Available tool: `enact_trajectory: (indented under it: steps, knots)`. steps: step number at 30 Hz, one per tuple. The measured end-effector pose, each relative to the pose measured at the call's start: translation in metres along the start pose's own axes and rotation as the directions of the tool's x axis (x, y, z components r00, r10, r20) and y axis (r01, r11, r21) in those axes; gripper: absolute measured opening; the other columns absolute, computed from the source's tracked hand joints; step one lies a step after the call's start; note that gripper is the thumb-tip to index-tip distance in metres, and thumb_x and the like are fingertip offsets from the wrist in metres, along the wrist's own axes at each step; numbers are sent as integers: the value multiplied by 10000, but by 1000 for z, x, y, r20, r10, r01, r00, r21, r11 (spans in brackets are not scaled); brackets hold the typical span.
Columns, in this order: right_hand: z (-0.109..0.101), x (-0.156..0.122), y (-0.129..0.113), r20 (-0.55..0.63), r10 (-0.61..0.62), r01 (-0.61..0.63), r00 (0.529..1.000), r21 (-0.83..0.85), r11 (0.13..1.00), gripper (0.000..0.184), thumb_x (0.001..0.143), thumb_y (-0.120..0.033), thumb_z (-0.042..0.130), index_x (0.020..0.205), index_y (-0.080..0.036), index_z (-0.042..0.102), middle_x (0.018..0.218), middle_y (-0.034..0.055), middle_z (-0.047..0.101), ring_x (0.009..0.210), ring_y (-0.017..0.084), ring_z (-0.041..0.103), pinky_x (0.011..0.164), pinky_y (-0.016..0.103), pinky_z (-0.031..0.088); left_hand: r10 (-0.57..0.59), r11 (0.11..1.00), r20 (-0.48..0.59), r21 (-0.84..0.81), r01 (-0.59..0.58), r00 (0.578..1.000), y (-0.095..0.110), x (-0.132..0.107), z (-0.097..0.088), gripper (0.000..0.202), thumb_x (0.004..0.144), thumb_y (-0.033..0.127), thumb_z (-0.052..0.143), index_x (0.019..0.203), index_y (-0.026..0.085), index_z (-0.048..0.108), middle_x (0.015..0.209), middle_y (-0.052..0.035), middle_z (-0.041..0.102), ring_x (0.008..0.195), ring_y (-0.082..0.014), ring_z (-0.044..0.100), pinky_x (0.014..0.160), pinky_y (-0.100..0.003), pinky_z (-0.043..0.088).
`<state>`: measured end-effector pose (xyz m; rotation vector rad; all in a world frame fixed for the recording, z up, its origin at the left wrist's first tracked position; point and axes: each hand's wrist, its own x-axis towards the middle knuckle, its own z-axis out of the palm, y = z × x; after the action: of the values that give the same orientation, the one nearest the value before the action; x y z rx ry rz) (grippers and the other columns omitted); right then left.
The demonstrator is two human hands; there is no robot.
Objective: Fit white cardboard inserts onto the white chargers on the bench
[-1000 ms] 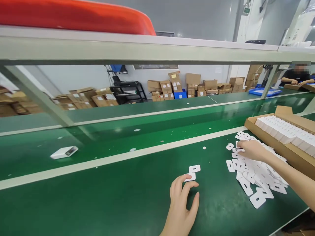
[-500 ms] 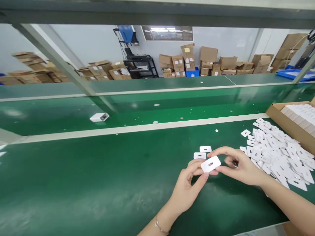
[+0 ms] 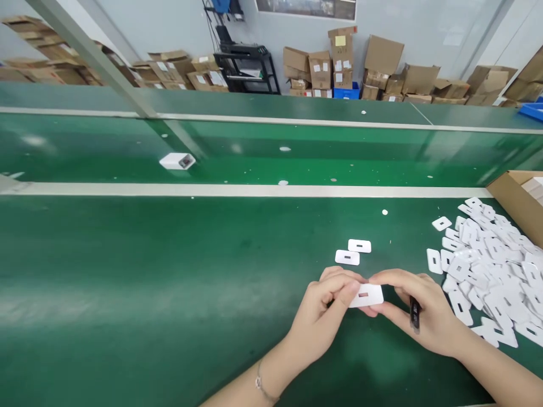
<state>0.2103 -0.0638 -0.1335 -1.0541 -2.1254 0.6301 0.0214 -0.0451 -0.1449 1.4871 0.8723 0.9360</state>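
Observation:
Between my two hands is a small white plastic plate (image 3: 370, 295) with rounded corners and a rectangular slot. My left hand (image 3: 324, 311) pinches its left end, thumb on top and fingers behind. At the right end, the thumb and index finger of my right hand (image 3: 418, 302) hold the plate's edges. A small black object (image 3: 414, 314), its kind unclear, is tucked into the curled fingers of that same hand. Just beyond my hands, two similar plates, a nearer one (image 3: 347, 257) and a farther one (image 3: 360, 246), lie flat on the green table (image 3: 169, 294).
To the right spreads a heap of slotted white plates (image 3: 487, 265), beside a cardboard box (image 3: 515, 195). A pale ledge (image 3: 254, 191) crosses behind the table. On the green surface past it lies a white box-shaped piece (image 3: 176, 161). Cartons (image 3: 320, 70) stand by the wall.
The view has tipped downward. The plate, tilted before, now lies more level between my hands, and my left thumb covers more of its left end. The black object in my right hand shows more.

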Motion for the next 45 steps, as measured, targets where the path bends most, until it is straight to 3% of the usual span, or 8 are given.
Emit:
enact_trajectory:
  steps: [10,18,23,28,33,36,39,45]
  knots:
    - [-1,-3,8,-15,79,-81,997,-90,993,217,928,-269,546,1140,-290,507,892,2,703,597,113,621,463,227,372,-113,976,67,-177,123,991,0,0,-2,431,943,345,415,740,191,763,850,-56,758,981,-258,610,920,-359,428]
    - [3,-4,18,93,-229,243,969,-519,820,614,777,30,358,1303,-246,513,1249,82,645,535,81,600,481,243,412,-184,979,70,-74,189,980,-2,1,-3,306,919,326,449,894,188,721,805,-44,753,957,-249,646,866,-346,442]
    - [5,-1,23,57,-281,256,958,-609,750,518,784,21,392,1196,-190,625,1154,44,701,543,83,604,471,232,422,-203,979,19,28,203,979,-8,2,-2,266,903,330,448,972,194,666,928,-71,727,993,-253,629,895,-376,438]
    - [12,11,31,74,-114,132,991,-723,678,518,770,-10,468,1234,-184,618,1248,23,659,462,86,576,449,258,433,-30,958,-247,270,98,969,-23,2,-3,239,893,303,459,1105,262,563,1181,-63,599,1135,-231,525,989,-417,390]
    - [8,19,19,172,92,74,981,-764,641,427,896,-141,476,1313,-185,554,1393,44,537,601,120,668,478,269,463,163,857,-278,515,3,947,-27,3,-5,177,890,294,474,1050,293,552,1237,-46,562,1218,-252,432,1007,-469,371]
    - [-16,16,2,122,203,-22,972,-806,592,475,924,-262,492,1386,-151,466,1437,125,477,623,146,683,454,280,445,169,834,-272,551,9,947,-25,4,-5,167,898,305,471,1046,302,548,1238,-43,563,1223,-263,421,992,-483,382]
    - [-53,1,-2,78,333,-123,940,-832,541,372,918,-286,508,1258,-154,581,1211,119,661,642,187,693,467,284,435,155,836,-278,548,24,948,-24,4,-5,154,911,303,455,1022,311,561,1228,-34,565,1224,-263,416,987,-488,387]
    - [-100,-44,38,-100,591,-414,800,-806,423,329,918,-431,484,1035,-170,646,1048,98,688,687,232,689,555,325,478,113,845,-193,535,8,975,-29,4,-13,170,906,323,455,987,313,604,1222,-42,562,1223,-277,425,984,-509,394]
